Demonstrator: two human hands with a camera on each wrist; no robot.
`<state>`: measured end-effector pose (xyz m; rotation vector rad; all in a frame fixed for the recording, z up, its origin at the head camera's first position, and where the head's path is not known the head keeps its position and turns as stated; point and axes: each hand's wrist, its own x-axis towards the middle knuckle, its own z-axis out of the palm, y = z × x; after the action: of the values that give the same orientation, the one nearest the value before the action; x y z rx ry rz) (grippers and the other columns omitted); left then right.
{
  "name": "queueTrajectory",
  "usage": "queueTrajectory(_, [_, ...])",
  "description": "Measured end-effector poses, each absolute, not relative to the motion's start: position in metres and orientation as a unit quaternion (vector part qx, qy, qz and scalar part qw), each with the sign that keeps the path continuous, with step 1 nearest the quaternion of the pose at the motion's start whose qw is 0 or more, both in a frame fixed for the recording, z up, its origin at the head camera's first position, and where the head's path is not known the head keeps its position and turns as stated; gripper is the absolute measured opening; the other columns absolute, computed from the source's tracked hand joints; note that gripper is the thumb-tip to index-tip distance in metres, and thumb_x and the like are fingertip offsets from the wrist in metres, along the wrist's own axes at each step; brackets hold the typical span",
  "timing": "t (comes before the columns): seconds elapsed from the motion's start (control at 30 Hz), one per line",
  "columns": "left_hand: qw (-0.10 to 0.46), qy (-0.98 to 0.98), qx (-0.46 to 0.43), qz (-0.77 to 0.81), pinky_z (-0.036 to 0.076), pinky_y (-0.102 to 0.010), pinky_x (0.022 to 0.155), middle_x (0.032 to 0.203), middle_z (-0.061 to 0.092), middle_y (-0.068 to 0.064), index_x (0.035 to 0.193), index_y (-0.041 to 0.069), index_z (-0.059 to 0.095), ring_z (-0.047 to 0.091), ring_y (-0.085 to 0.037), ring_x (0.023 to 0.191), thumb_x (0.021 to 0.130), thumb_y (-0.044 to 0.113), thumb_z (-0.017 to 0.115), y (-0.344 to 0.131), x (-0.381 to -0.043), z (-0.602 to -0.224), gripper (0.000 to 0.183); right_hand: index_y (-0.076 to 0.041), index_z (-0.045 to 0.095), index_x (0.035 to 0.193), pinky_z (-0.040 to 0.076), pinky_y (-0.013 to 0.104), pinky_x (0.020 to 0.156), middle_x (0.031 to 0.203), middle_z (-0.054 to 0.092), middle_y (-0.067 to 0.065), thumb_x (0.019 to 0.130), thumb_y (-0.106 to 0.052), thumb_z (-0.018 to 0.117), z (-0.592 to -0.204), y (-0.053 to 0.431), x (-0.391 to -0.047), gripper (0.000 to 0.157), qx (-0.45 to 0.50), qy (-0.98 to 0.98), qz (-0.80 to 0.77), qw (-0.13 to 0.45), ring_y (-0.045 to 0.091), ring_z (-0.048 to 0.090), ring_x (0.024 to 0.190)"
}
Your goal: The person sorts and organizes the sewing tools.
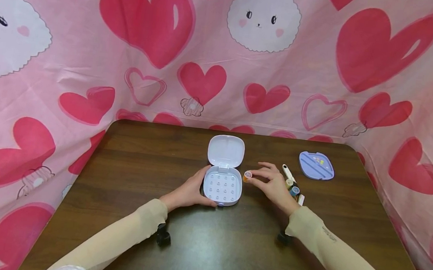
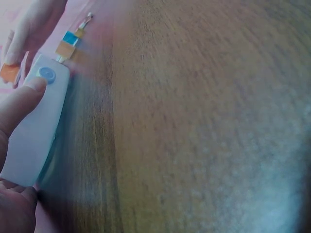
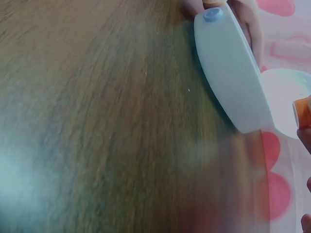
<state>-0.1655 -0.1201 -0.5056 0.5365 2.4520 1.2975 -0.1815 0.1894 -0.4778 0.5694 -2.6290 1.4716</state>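
A small white plastic box (image 1: 222, 187) stands on the table with its lid (image 1: 226, 151) raised at the back. Rows of small round studs cover its inner floor. My left hand (image 1: 189, 190) grips the box around its left side, the thumb at the front beside a blue latch button (image 2: 46, 74). Just right of the box, my right hand (image 1: 274, 186) pinches a short orange cylinder (image 1: 246, 178) with a pale, clear-looking end between thumb and fingertips. In the right wrist view the orange cylinder (image 3: 303, 113) appears at the right edge, overlapping the raised lid.
Beside my right hand lie a white-handled item (image 1: 287, 171), a pale yellow cylinder (image 1: 289, 183) and a blue-topped cylinder (image 1: 294, 191), partly hidden by the wrist. A periwinkle tray (image 1: 316, 173) bearing small coloured pieces lies farther back right. Pink heart-patterned cloth (image 1: 246, 68) surrounds the wooden table.
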Motion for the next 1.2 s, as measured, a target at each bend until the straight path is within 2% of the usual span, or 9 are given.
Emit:
queueTrajectory(0.17, [0.156,0.858,0.187,0.452,0.03,-0.055,0.123,0.166,0.029,-0.014,0.165,0.009,0.017,0.035,-0.032,0.149,0.071,0.04,0.098,-0.121,-0.165,-0.505,0.128,-0.01,0.082,0.112,0.028,0.066,0.112,0.114,0.076,0.011,0.089,-0.018,0.084,-0.477,0.182,-0.183,0.024,0.174,-0.865,0.469,0.018,0.035,0.044,0.137])
queueTrajectory(0.33, [0.158,0.859,0.185,0.45,0.029,-0.054,0.123,0.167,0.029,-0.014,0.166,0.009,0.016,0.035,-0.032,0.149,0.071,0.039,0.098,-0.12,-0.165,-0.504,0.128,-0.011,0.081,0.112,0.03,0.067,0.111,0.135,0.064,0.023,0.089,-0.021,0.085,-0.478,0.174,-0.183,0.026,0.168,-0.87,0.463,0.014,0.038,0.043,0.138])
queueTrajectory(0.47, [0.16,0.858,0.185,0.452,0.029,-0.055,0.123,0.167,0.029,-0.014,0.166,0.009,0.016,0.035,-0.032,0.149,0.072,0.04,0.097,-0.12,-0.165,-0.504,0.128,-0.013,0.082,0.113,0.031,0.067,0.11,0.141,0.058,0.024,0.089,-0.023,0.085,-0.477,0.167,-0.182,0.026,0.16,-0.877,0.453,0.011,0.039,0.043,0.138])
queueTrajectory(0.73, [0.16,0.855,0.189,0.455,0.031,-0.055,0.122,0.166,0.03,-0.013,0.165,0.01,0.017,0.037,-0.032,0.147,0.072,0.041,0.097,-0.12,-0.165,-0.504,0.127,-0.012,0.081,0.114,0.035,0.066,0.11,0.136,0.063,0.022,0.09,-0.025,0.083,-0.476,0.154,-0.184,0.027,0.148,-0.896,0.419,0.012,0.04,0.045,0.136])
queueTrajectory(0.87, [0.163,0.854,0.191,0.456,0.031,-0.056,0.122,0.166,0.029,-0.013,0.165,0.01,0.016,0.037,-0.032,0.147,0.072,0.042,0.097,-0.12,-0.165,-0.503,0.128,-0.013,0.081,0.114,0.031,0.067,0.113,0.133,0.065,0.019,0.091,-0.025,0.082,-0.475,0.148,-0.184,0.026,0.142,-0.9,0.412,0.002,0.039,0.042,0.139])
queueTrajectory(0.97, [0.165,0.854,0.19,0.455,0.03,-0.056,0.122,0.166,0.029,-0.013,0.166,0.011,0.015,0.037,-0.032,0.147,0.072,0.042,0.097,-0.12,-0.165,-0.502,0.127,-0.013,0.081,0.114,0.027,0.067,0.115,0.133,0.065,0.019,0.091,-0.025,0.083,-0.474,0.143,-0.183,0.026,0.136,-0.902,0.41,-0.003,0.041,0.04,0.14])
queueTrajectory(1.2, [0.16,0.855,0.194,0.455,0.031,-0.055,0.122,0.166,0.03,-0.014,0.165,0.01,0.016,0.039,-0.032,0.145,0.073,0.039,0.097,-0.12,-0.164,-0.503,0.126,-0.013,0.082,0.113,0.028,0.066,0.114,0.14,0.059,0.025,0.089,-0.026,0.085,-0.476,0.131,-0.179,0.028,0.12,-0.909,0.399,0.009,0.046,0.041,0.138])
